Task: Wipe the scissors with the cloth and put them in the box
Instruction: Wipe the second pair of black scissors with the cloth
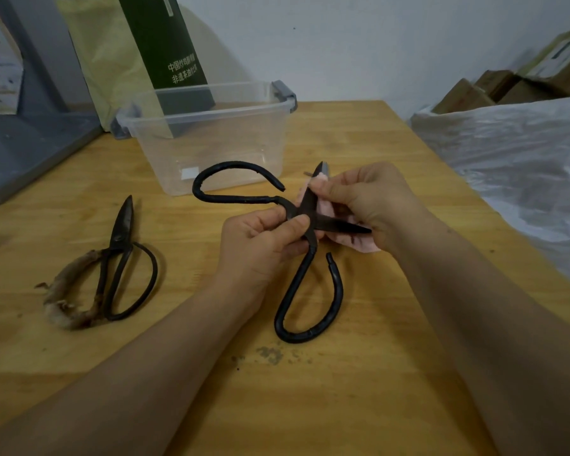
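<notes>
green carton [170,44] upright | cardboard boxes [494,87] | plastic sheet [514,159], perhaps

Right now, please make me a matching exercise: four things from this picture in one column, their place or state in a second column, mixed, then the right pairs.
Things:
1. large scissors
2. small scissors
3. clear box
4. pink cloth

Places or states:
A. stands empty at the back of the table
B. blades open, held at the pivot by the left hand
C. pressed against a blade by the right hand
D. lies closed on the table, to the left

Pairs: 1-B, 2-D, 3-A, 4-C
</notes>
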`<state>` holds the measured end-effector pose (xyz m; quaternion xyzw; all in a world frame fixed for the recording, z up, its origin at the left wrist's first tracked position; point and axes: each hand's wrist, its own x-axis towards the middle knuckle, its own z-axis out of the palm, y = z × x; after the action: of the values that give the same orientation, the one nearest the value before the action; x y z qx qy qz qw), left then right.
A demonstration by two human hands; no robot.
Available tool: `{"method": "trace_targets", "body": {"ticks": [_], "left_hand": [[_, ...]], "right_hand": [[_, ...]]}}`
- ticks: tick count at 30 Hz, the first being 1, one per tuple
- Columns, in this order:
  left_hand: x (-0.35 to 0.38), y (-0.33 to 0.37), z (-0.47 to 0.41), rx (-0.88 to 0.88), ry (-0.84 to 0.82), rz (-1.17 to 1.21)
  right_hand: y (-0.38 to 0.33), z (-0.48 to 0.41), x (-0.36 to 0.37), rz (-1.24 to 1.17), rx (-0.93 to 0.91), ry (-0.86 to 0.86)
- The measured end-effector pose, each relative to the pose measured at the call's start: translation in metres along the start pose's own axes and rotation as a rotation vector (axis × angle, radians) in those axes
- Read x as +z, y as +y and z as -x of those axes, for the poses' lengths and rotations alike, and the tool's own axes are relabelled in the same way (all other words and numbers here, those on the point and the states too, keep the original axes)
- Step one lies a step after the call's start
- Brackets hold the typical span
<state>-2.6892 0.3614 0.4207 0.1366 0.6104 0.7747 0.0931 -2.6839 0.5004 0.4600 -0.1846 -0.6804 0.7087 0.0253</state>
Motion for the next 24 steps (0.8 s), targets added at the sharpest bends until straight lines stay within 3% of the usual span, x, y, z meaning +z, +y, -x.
{"method": "trace_targets", "body": {"ticks": [3, 7, 13, 24], "left_hand": [[0.002, -0.001, 0.003, -0.022, -0.002, 0.009], [0.001, 0.000, 0.003, -0.039, 0.022, 0.038], [0.002, 0.001, 0.003, -0.061, 0.009, 0.076], [-0.001, 0.001, 0.003, -0.055, 0.001, 0.031]], "right_hand": [[-0.004, -0.002, -0.007, -0.032, 0.031, -0.008], [-0.006, 0.005, -0.014, 0.109, 0.069, -0.212], [-0.011, 0.005, -0.025, 0.111, 0.114, -0.334], [-0.001, 0.003, -0.006, 0.127, 0.087, -0.139]]}}
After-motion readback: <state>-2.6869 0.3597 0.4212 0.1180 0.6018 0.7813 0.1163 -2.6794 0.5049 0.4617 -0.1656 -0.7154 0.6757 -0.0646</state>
